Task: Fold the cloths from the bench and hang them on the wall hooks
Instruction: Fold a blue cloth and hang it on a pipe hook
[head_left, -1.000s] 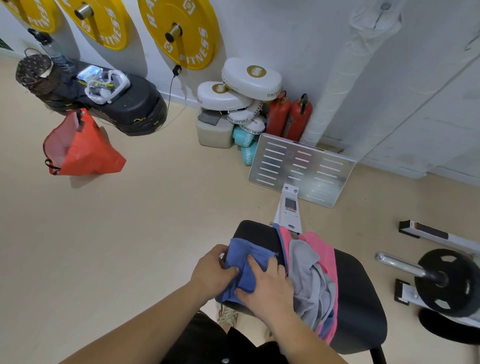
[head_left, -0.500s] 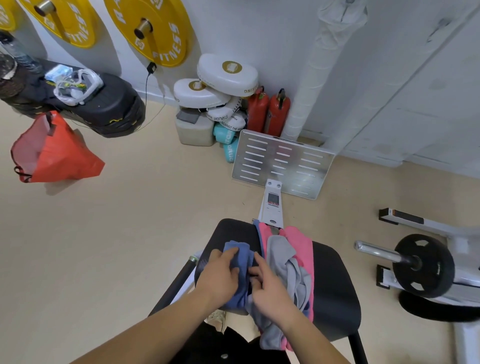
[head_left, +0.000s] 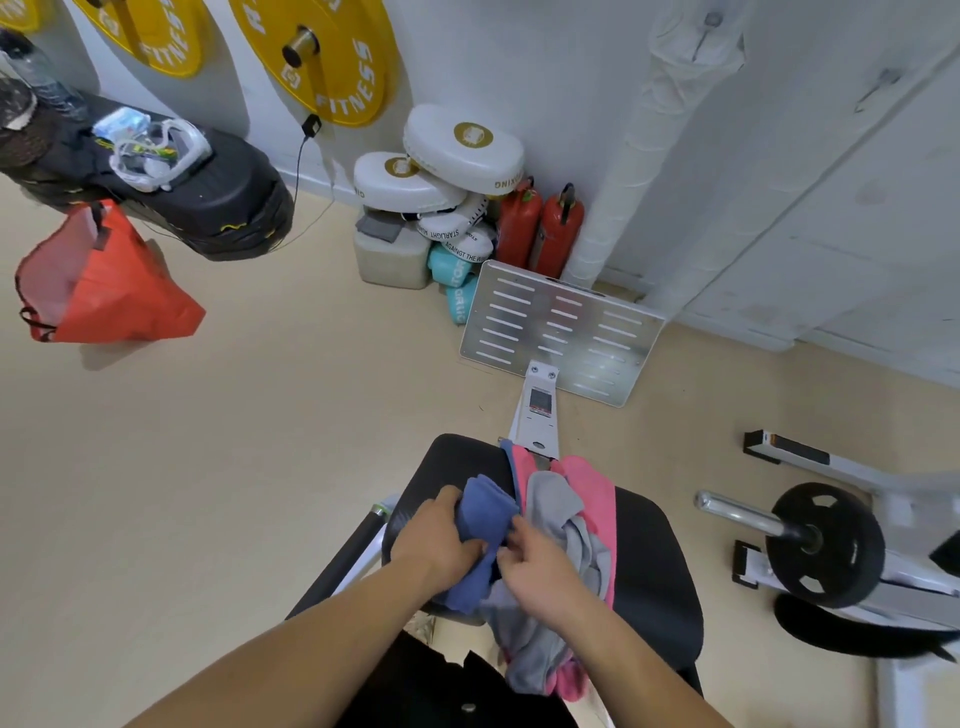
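A folded blue cloth (head_left: 485, 512) lies at the left end of the black bench pad (head_left: 654, 561). My left hand (head_left: 436, 540) grips it from the left, fingers curled round its edge. My right hand (head_left: 535, 571) pinches the same cloth at its right side. Beside them a grey cloth (head_left: 563, 519) lies crumpled over a pink cloth (head_left: 592, 488), both draping off the near edge of the bench. No wall hooks are in sight.
Yellow weight plates (head_left: 317, 57) hang on the far wall. White boxing pads (head_left: 457, 150), red extinguishers (head_left: 540, 228) and a metal footplate (head_left: 561, 332) stand ahead. A red bag (head_left: 104, 291) hangs at the left under a black bag. A barbell with a black plate (head_left: 826, 543) lies at the right.
Both hands have bunched the blue cloth into a narrower fold; my right hand went from pressing flat on it to pinching its right edge. The camera view shifted slightly.
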